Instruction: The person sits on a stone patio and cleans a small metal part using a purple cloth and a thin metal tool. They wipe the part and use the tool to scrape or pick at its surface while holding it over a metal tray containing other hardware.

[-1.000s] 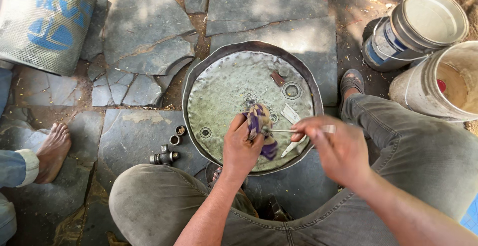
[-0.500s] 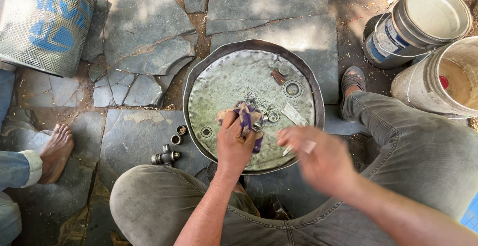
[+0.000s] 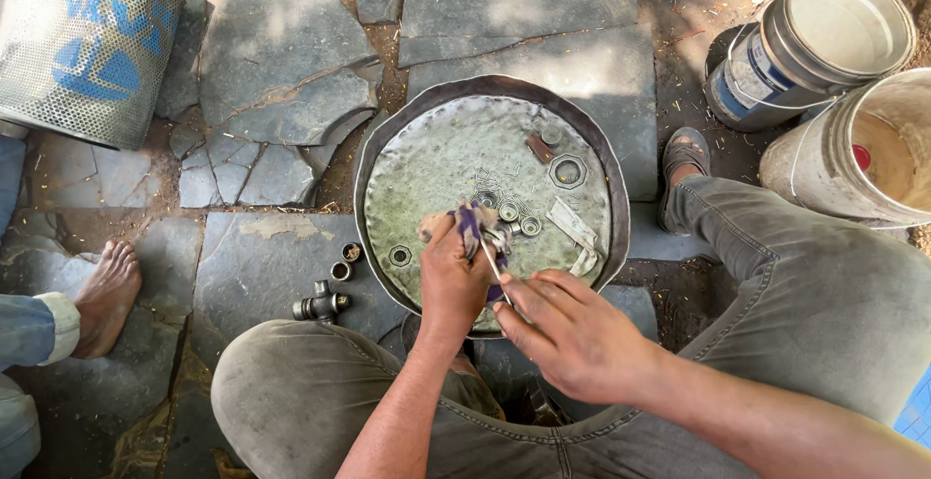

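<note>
At frame centre, our left hand (image 3: 454,280) grips a purple rag (image 3: 482,227) over the pan (image 3: 388,144); our right hand (image 3: 572,329) pinches a thin rod (image 3: 497,271), which we should keep steady.

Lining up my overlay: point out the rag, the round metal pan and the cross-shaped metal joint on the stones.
rag (image 3: 477,225), head view, purple fold above the left hand
round metal pan (image 3: 388,140), head view, upper-left rim
cross-shaped metal joint (image 3: 320,303), head view, its centre
</note>
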